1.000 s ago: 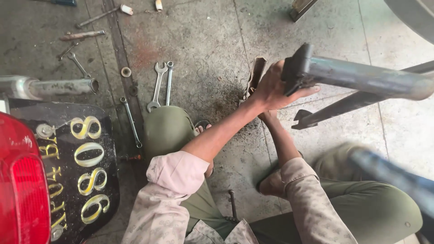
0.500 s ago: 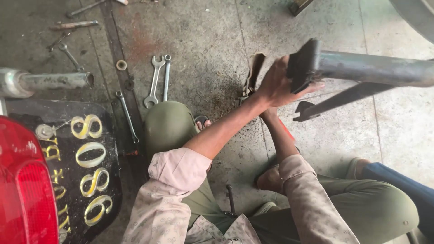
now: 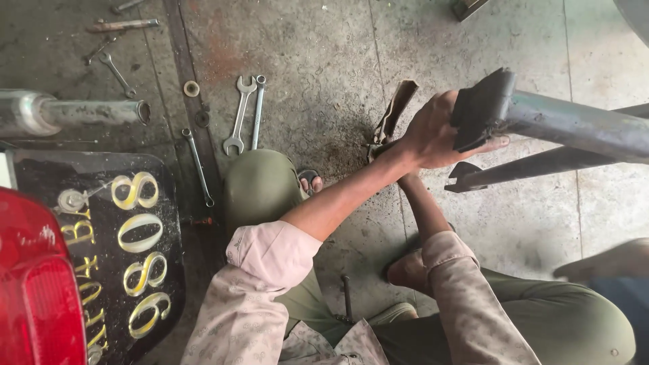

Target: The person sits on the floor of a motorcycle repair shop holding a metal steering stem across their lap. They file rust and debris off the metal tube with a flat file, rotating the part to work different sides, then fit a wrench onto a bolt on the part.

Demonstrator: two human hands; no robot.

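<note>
Head view looked down past pink sleeves: the left hand was wrapped around the black end of a grey metal bar; the right hand, beneath it, was hidden, grip unclear. Beyond, two wrenches lay on the concrete floor.

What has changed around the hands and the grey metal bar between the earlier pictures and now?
Little changed. A blurred foot has entered at the right edge. The left hand stays wrapped over the dark end of the grey bar, the right forearm stays beneath it, and the wrenches lie unmoved on the floor.
</note>
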